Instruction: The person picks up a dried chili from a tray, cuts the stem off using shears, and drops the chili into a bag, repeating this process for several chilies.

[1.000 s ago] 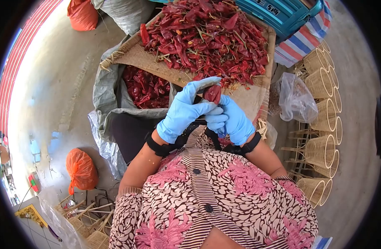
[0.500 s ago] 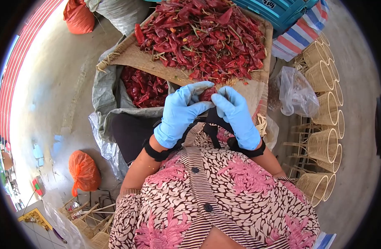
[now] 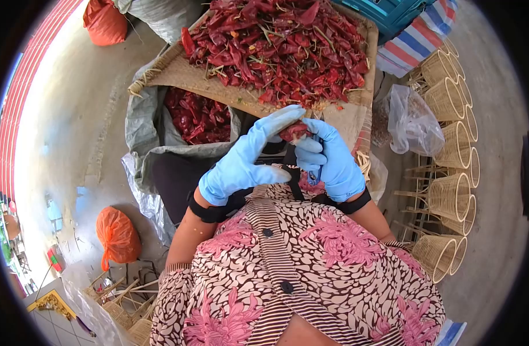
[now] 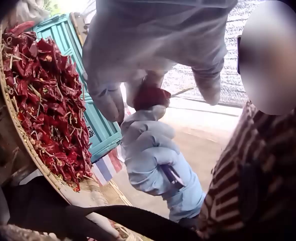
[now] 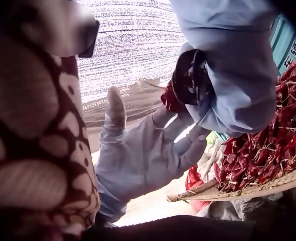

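Head view: my left hand point(image 3: 238, 164) has straight fingers touching the red pepper point(image 3: 294, 132), thumb apart; my right hand point(image 3: 338, 164) pinches it. The tray point(image 3: 218, 91) has its edge just past them, peppers point(image 3: 276, 52) piled on it. Grey floor point(image 3: 97, 86) stretches left.

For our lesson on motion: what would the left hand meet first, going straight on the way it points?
The left hand would probably meet the red pepper at its fingers, then the right hand; depth there is hard to judge.
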The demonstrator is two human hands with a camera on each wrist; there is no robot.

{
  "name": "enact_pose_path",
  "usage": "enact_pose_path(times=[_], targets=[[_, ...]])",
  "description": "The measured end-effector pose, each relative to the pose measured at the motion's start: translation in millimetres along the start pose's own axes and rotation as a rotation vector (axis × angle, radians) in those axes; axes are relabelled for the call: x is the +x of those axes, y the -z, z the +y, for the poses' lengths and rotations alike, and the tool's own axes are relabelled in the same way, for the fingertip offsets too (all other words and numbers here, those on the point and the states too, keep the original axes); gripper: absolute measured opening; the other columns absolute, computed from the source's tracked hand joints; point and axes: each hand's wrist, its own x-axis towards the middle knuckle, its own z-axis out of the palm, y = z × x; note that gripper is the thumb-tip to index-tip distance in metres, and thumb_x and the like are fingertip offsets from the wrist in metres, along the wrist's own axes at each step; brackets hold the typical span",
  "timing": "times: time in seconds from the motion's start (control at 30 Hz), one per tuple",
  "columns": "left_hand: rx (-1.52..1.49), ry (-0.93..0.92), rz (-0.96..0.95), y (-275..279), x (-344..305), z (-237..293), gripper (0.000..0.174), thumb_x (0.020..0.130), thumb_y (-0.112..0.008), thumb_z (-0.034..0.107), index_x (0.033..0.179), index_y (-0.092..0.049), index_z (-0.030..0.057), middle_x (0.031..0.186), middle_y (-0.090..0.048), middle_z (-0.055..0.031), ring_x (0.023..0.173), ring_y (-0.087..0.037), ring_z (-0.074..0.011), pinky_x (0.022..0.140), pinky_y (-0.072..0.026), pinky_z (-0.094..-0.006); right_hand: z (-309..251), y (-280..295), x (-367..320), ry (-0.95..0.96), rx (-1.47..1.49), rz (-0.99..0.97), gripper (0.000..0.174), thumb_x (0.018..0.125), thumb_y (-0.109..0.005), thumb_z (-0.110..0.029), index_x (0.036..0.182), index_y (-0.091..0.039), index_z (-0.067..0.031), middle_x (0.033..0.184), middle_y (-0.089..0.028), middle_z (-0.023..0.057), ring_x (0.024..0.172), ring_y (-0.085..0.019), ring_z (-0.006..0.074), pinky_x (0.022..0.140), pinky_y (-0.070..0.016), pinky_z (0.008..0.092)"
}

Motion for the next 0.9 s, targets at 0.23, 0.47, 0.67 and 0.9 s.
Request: enact_pose_path(times=[0.23,0.47,0.67,0.9], targets=[[0.197,-0.003,-0.019,1,2,-11,0.046,0.088,-0.062,0.006,0.133,-0.050,0.0016,0.133,-0.054,-0.0090,0.114,-0.055,-0.0171,0.098,-0.0444,-0.0298,8,-10,-8,0.047,-0.301,0.074,0.022,0.095,-0.050,-0.028,0.087,-0.058,-0.0087,0.058,-0.049,-0.0036,0.044,-0.035,0.0057,0.043,-0.0258,0.0213],[-0.123,0.258,0.240,0,-13,-19,0.025,0.089,-0.061,0.004,0.114,-0.061,0.0036,0.095,-0.065,-0.0038,0.075,-0.062,-0.0125,0.069,-0.0504,-0.0268,4,-10,-6,0.095,-0.824,0.222,0.021,0.089,-0.066,-0.021,0.099,-0.062,-0.0024,0.076,-0.057,-0.0040,0.061,-0.048,0.0027,0.052,-0.0367,0.0189],[0.797,-0.126,0.149,-1,-4,-21,0.028,0.080,-0.067,0.010,0.107,-0.063,0.0093,0.084,-0.061,-0.0057,0.079,-0.057,-0.0254,0.073,-0.0455,-0.0376,-8,-20,-12,0.500,-1.215,0.261,0.031,0.082,-0.077,-0.028,0.077,-0.058,-0.0043,0.063,-0.051,-0.0036,0.058,-0.043,0.0045,0.052,-0.0379,0.0223],[1.045,-0.023,0.102,-12,-9,-24,0.045,0.071,-0.068,0.005,0.114,-0.057,0.0095,0.094,-0.052,-0.0094,0.089,-0.051,-0.0315,0.076,-0.0443,-0.0413,13,-10,18,0.608,-1.358,0.279,0.030,0.086,-0.070,-0.033,0.081,-0.064,-0.0041,0.059,-0.056,0.0036,0.053,-0.053,0.0097,0.049,-0.0420,0.0283]])
